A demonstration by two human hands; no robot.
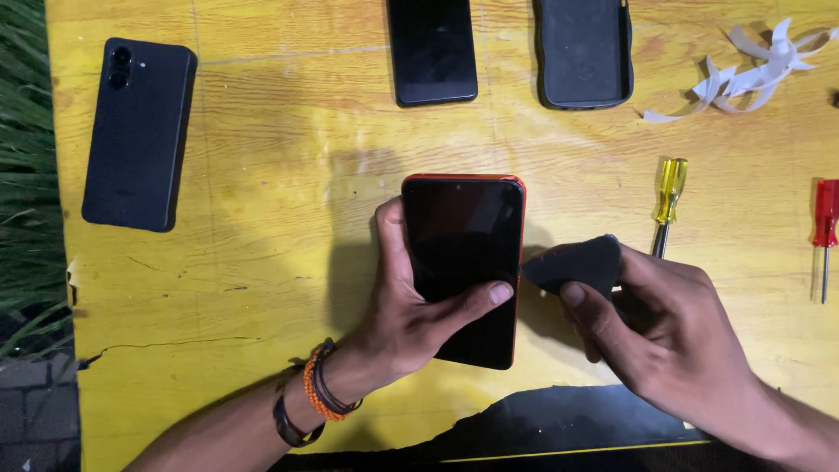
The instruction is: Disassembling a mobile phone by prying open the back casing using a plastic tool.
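The left-hand fingers point(476, 297) are clamped on the orange-framed phone point(463, 262): the thumb runs up its left edge and the forefinger lies across the dark screen near the lower right edge. This grip appears to pin the phone flat and stop it sliding sideways. The left hand point(406, 319) itself rests on the desk point(288, 175), at the near left of the phone, the wrist carrying orange and dark bands point(319, 393).

The right-hand fingers point(581, 301) are closed on a dark triangular pick point(572, 262), thumb below and forefinger above. The pick's tip points left and meets the phone's right edge about midway along it, seemingly at the seam between screen and frame. The right hand point(664, 332) comes in from the near right, low to the desk, which keeps the pick nearly level with that seam.

The phone lies screen up at the centre of the yellow wooden desk, long axis running near to far.

Just right of the pick, a yellow-handled screwdriver point(669, 197) lies with its blade toward the hand; a red-handled screwdriver point(824, 227) lies further right, both within reach. At the far edge are a second dark phone point(432, 48) and an empty dark case point(584, 52), with curled white strips point(756, 74) at the far right. A phone in a black case point(138, 131) lies face down at far left, well apart.
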